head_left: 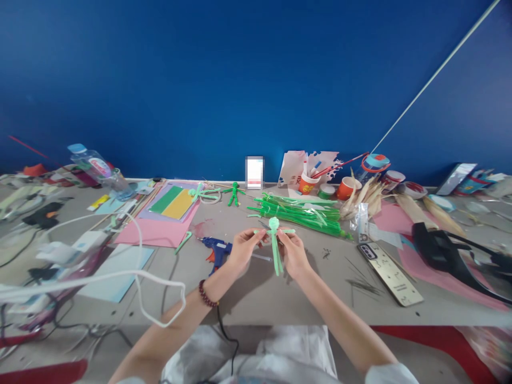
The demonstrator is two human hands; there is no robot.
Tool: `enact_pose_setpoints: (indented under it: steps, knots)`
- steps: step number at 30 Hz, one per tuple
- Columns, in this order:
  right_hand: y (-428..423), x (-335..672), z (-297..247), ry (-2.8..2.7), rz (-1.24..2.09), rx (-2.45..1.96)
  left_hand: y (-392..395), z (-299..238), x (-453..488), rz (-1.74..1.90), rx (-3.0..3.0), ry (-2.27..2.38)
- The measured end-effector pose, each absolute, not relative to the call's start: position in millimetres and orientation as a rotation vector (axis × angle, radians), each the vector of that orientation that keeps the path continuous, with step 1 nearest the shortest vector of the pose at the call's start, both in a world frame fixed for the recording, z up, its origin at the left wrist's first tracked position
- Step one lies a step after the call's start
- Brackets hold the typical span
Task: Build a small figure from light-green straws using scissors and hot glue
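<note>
Both hands hold up a small light green figure [274, 240] made of twisted strips, with a round head, outstretched arms and a long body. My left hand [244, 248] pinches its left arm and my right hand [293, 252] pinches its right arm, above the grey table [280, 293]. Just left of my left hand lies a blue glue gun [214, 249]. Behind the hands lies a bundle of bright green strips [298, 212].
Two finished green figures [234, 193] lie at the back near pink and coloured paper sheets [166, 218]. Cups [309, 184], dried husks [366, 197], a phone [370, 250], a ruler [394, 274] and a black tool [448, 253] lie at right. White cables [136, 277] and a water bottle [98, 168] at left.
</note>
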State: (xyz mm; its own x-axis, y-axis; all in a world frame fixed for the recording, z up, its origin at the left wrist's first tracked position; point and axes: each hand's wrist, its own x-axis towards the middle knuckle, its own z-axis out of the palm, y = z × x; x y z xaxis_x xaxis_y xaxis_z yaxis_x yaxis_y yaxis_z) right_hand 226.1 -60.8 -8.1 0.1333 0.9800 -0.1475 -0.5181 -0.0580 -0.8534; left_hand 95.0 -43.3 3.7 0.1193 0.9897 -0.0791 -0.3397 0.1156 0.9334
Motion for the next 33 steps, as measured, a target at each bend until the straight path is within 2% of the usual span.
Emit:
enact_pose_setpoints:
  steps: [8, 16, 22, 29, 33]
  knots:
    - [-60.4, 227.5, -4.9, -0.665, 1.387, -0.939, -39.9, 4.5, 88.9, 1.104, 0.913, 0.839]
    - [-65.3, 228.4, -4.1, -0.936, 1.029, -1.101, -38.7, 16.6, 78.4, 1.249, 1.521, 0.853]
    - [-70.2, 228.0, -3.3, -1.167, 0.89, -1.087, -41.0, 15.5, 78.8, 1.285, 1.64, 0.878]
    - [-69.2, 228.6, -8.6, -1.145, 0.906, -1.112, -43.3, 15.0, 80.3, 1.285, 1.674, 0.897]
    - [-66.0, 227.7, -7.3, -0.984, 1.054, -1.077, -39.4, 12.9, 80.1, 1.256, 1.413, 0.836]
